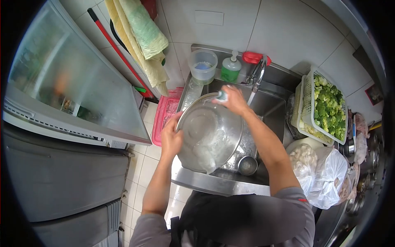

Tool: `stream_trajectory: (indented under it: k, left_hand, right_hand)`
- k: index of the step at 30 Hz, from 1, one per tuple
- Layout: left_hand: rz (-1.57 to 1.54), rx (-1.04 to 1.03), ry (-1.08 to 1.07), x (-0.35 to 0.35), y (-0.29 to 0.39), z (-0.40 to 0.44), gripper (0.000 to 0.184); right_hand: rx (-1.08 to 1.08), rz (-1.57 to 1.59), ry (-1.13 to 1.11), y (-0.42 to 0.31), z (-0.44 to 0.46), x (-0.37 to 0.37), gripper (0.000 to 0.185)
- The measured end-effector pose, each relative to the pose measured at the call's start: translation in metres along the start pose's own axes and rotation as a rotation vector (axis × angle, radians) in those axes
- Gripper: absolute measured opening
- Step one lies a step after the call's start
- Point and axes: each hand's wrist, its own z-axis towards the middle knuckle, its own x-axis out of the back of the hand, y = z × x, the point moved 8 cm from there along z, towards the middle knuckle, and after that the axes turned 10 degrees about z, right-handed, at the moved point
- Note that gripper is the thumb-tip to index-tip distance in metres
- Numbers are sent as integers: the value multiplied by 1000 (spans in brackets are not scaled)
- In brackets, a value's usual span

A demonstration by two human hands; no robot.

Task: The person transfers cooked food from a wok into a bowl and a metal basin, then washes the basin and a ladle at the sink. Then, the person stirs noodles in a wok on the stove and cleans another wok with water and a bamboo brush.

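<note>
A large metal bowl (195, 123) is tilted over the sink (269, 111), with water and suds sliding down toward its near edge. My left hand (170, 138) is closed around the bowl's left rim. At the far rim, my right hand (233, 100) is closed on a small white and green sponge (222, 96), pressed near the edge. Water runs from the tap (258, 76) just right of my right hand. A small round metal bowl (247, 165) sits in the sink below.
Behind the sink stand a clear plastic tub (203, 66) and a green soap bottle (231, 68). To the right are a white basket of broccoli (329, 107) and plastic bags (327, 177). A glass-doored fridge (74, 82) and a pink crate (164, 117) are left.
</note>
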Motion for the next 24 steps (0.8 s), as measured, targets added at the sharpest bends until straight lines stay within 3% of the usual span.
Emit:
stream_trajectory:
  k: [3,4,5,7,10,11,14,15,18,20,23,24]
  left_hand:
    - [116,10,2,8,7,-3,33]
    - [180,31,-27,7,15,-6,33]
    - [225,-154,-12,0,40,6,30]
    - [252,-212,-100,-23,57,23,28]
    - [162,-190,-59,-16,46,15,27]
    - [148,-162,-16,-7,40,3,27]
    - [243,-170,10,-10,42,-4,19]
    - [282,-172,-42,-13,50,9,19]
    - [209,-156,-65,-13,63,28,18]
    - [146,-81,46,5,46,25,20]
    - [-148,113,214,22,-8,9,18]
    - [-281,175,287,28,-22,4,20]
  right_hand:
    - [51,80,-159,14,-5,-21,35]
    - [158,2,-166,-9,-10,-21,34]
    - [267,-78,-178,-53,-13,-14,33]
    - [504,-183,-244,-125,-25,-18,31]
    - [326,-100,-66,-79,1,12,30]
    - [125,30,-99,-38,8,12,27]
    - [160,20,-134,-57,4,1,23]
    - [354,-19,-117,-88,-3,-4,22]
    - [567,-185,-190,-142,-6,-19,29]
    - [571,-140,76,-112,12,6,35]
    - [341,-106,361,-14,13,-2,48]
    - [334,-336,314,-6,3,-12,52]
